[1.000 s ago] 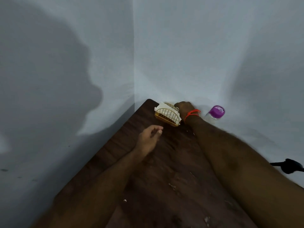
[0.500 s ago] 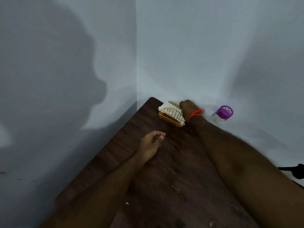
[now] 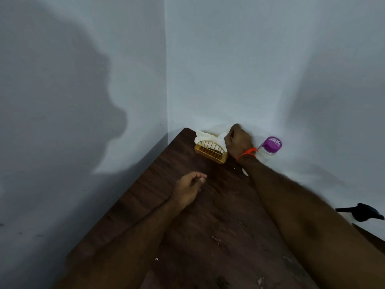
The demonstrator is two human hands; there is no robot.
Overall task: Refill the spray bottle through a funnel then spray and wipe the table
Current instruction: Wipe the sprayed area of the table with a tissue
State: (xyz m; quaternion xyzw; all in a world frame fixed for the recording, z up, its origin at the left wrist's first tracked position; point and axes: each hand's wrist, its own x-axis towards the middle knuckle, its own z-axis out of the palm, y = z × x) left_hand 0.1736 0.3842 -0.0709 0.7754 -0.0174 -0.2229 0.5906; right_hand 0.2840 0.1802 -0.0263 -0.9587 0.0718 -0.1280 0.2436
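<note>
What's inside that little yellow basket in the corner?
White tissues stick out of the yellow basket; the right hand pinches one. Anything deeper is hidden by the paper.

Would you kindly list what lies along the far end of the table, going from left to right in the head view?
Yellow wire holder with white tissues → right hand gripping a tissue → purple-capped bottle → black spray nozzle at the right edge.

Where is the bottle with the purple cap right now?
In the head view, the purple-capped bottle is at the table's far right edge by the wall, just right of the right hand, which grips a tissue at the yellow napkin holder.
</note>
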